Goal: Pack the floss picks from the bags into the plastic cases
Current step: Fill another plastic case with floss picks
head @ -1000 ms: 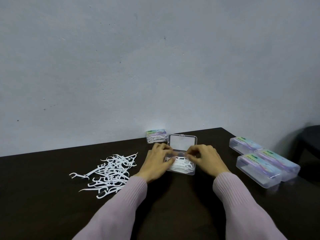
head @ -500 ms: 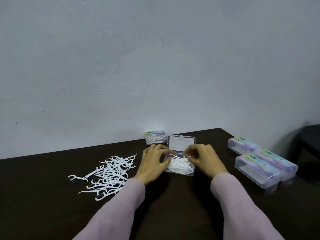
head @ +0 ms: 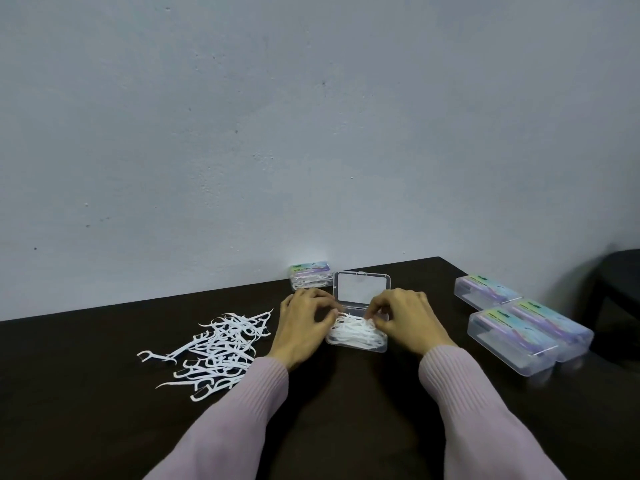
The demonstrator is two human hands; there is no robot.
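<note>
An open clear plastic case (head: 362, 289) sits mid-table with its lid tilted up toward the wall. White floss picks (head: 356, 333) fill its tray. My left hand (head: 303, 323) is at the tray's left edge, its curled fingertips on the picks there. On the right edge, my right hand (head: 405, 317) pinches picks with bent fingers. A loose pile of floss picks (head: 221, 344) lies on the table left of my left hand.
A closed case with picks inside (head: 310, 276) stands by the wall behind the open one. Three closed clear cases (head: 512, 341) sit grouped at the right on the dark table (head: 346, 410). A dark seat (head: 620, 289) is beyond the table's right edge.
Both hands stay at the open case, with the fingers shifting slightly over the picks in the tray. Nothing else on the table has moved.
</note>
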